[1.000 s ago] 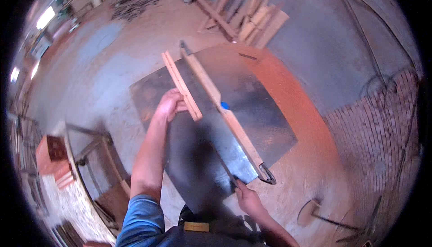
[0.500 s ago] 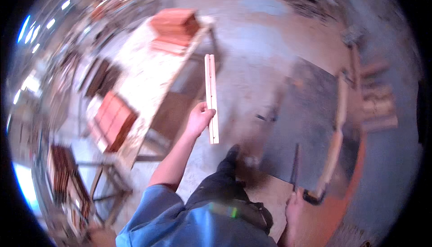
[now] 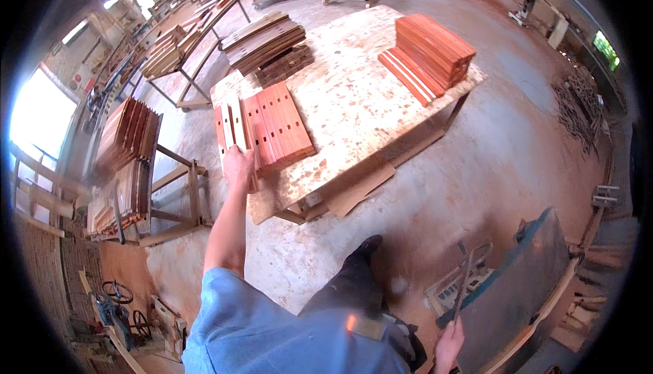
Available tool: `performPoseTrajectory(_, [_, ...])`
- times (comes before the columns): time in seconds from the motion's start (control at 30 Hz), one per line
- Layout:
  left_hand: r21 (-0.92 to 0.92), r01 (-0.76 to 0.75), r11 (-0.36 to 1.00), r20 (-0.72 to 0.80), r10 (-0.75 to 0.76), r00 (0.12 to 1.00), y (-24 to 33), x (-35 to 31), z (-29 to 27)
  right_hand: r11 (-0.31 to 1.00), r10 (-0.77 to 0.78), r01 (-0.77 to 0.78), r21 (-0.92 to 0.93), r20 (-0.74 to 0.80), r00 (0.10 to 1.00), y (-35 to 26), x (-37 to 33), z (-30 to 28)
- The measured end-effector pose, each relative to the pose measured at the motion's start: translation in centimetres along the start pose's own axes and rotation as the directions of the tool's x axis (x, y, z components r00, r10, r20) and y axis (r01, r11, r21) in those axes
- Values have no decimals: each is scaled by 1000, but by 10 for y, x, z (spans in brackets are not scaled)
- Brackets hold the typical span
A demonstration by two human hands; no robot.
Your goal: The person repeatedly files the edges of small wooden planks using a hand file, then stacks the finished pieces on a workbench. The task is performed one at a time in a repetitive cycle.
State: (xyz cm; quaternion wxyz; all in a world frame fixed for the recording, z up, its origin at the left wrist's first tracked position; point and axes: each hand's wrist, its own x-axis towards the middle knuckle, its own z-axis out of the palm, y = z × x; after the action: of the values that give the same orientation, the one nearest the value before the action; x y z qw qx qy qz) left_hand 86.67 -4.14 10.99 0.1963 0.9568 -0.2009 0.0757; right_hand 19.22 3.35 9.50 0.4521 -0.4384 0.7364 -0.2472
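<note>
At the left end of a table, my left hand [image 3: 239, 164] is closed on the near end of a pale wooden slat [image 3: 237, 117] with dark slots. The slat lies among reddish slotted slats [image 3: 277, 123] stacked side by side at the table's near left corner. Low on the right, my right hand [image 3: 449, 341] is closed around a long, thin, dark tool [image 3: 464, 285], its narrow end pointing away from me. The tool's exact kind cannot be made out.
The speckled tabletop [image 3: 340, 102] also bears a red slat stack [image 3: 435, 51] at its far right and dark slats [image 3: 264, 39] at the back left. Left stands a rack of boards [image 3: 126, 142]. A grey panel [image 3: 520, 299] is beside my right hand.
My view has turned left towards the table. The left hand has brought the pale slat from mid-air over to the reddish stack. The right hand still holds the thin tool.
</note>
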Motion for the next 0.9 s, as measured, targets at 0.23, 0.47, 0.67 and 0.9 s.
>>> performPoseTrajectory(0.23, [227, -1, 974, -87, 21, 996, -29, 61, 41, 983, 10, 9, -185, 101, 995, -92, 60, 49])
performPoseTrajectory(0.47, [385, 39, 922, 25, -53, 998, -9, 74, 51, 944, -127, 165, -287, 146, 981, -115, 120, 65])
performPoseTrajectory(0.67, [525, -46, 850, 22, 40, 999, -30, 81, 67, 966, 36, -5, -260, 112, 993, -142, 116, 76])
performPoseTrajectory(0.9, [626, -221, 748, -143, 388, 911, -1, 86, 92, 981, 80, -74, -179, 24, 997, -135, 114, 73])
